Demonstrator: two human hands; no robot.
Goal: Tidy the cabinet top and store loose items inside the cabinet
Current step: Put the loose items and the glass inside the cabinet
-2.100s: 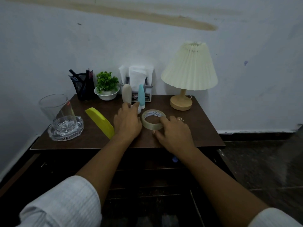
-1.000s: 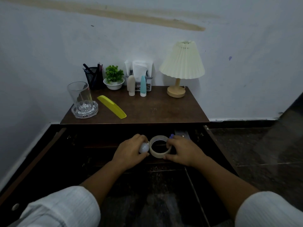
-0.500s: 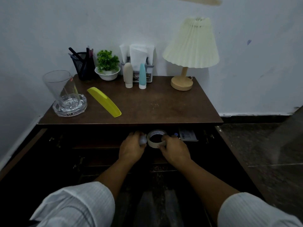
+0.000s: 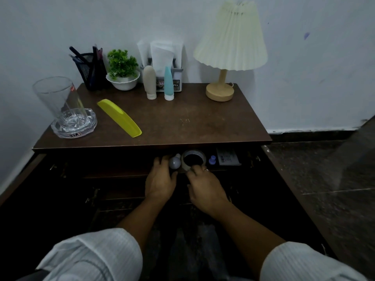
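Note:
The brown cabinet top (image 4: 182,122) carries a yellow comb (image 4: 119,120) and a tall glass (image 4: 58,98) standing in a cut-glass ashtray (image 4: 74,126). Both my hands reach into the dark open cabinet under the top. My left hand (image 4: 160,179) holds a small white bulb-shaped item (image 4: 175,162) between fingers and thumb. Just to its right a tape roll (image 4: 192,159) lies flat on the inner shelf. My right hand (image 4: 205,187) pinches the roll's near rim.
Along the back wall stand a mesh pen holder (image 4: 91,72), a potted plant (image 4: 122,78), a beige tube (image 4: 149,82), a blue tube (image 4: 168,84), a tissue holder (image 4: 162,57) and a lamp (image 4: 229,47). A purple item (image 4: 212,159) and a packet (image 4: 228,157) lie inside.
Both hands took the tape roll and the white item off the cabinet top, lowered them, then pushed them forward onto the shelf inside. The roll now lies flat there.

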